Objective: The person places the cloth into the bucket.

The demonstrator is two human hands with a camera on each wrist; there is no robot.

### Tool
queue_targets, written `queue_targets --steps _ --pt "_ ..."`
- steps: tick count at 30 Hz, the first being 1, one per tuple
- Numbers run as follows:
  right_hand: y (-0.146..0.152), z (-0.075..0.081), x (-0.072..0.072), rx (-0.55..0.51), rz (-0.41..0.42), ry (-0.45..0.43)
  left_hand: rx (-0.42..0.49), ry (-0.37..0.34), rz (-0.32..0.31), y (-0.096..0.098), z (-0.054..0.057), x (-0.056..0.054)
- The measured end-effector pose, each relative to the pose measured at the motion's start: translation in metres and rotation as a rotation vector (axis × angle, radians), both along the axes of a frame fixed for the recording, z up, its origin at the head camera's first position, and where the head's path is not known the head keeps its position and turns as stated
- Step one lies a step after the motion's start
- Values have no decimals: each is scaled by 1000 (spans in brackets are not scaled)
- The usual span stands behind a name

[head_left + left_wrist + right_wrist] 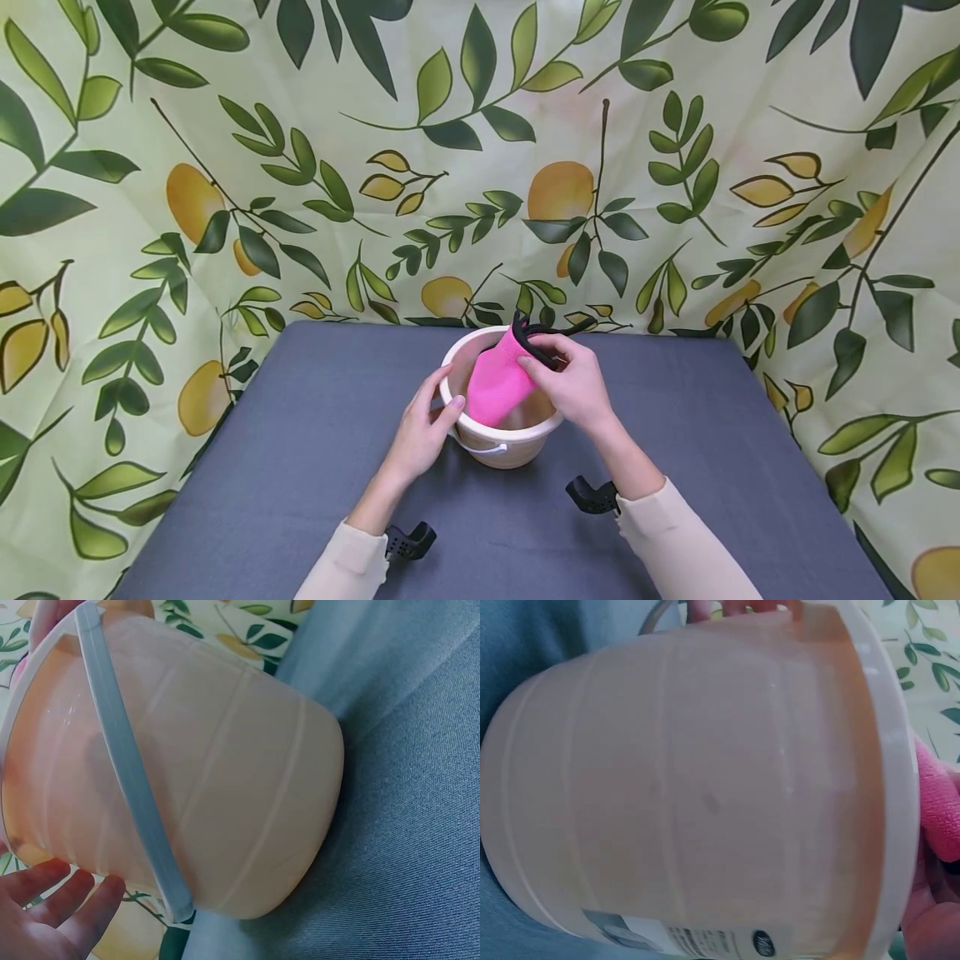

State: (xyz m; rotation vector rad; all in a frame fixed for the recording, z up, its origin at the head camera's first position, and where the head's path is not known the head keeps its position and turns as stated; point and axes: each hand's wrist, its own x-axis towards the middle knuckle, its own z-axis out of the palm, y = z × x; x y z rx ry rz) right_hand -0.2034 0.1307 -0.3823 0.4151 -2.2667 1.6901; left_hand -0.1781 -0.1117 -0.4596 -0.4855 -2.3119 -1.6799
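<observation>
A pale pink plastic bucket (510, 452) stands upright on the table. My left hand (420, 429) holds its rim on the left, with thumb and fingers spread along the edge; in the left wrist view, fingers (82, 900) lie against the outer wall. My right hand (573, 379) pinches a pink cloth pouch-like piece (498, 383) by its black-trimmed edge. The piece slants down into the bucket's mouth, and a dark cord (566, 327) sticks out past the fingers. In the right wrist view, the pink cloth (937, 799) shows just beyond the rim.
A grey-blue cloth covers the table (322, 400). The bucket's pale handle (483, 450) hangs down at its front left. A printed label (705, 937) is on the bucket's side. Behind stands a leaf-and-fruit patterned curtain (465, 175). Black wrist mounts (411, 542) sit on both forearms.
</observation>
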Motion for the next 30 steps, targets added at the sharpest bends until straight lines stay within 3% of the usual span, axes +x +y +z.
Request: queue_targets --steps 8,14,22,30 --pt "-7 -5 0 108 -9 -74 23 -3 16 5 13 7" --pt "-6 -4 2 179 -2 -72 25 6 12 8 27 15" --pt "4 4 7 180 -25 -42 -2 9 6 1 3 2" --pt "20 12 16 222 -38 52 -92 4 16 -2 5 1"
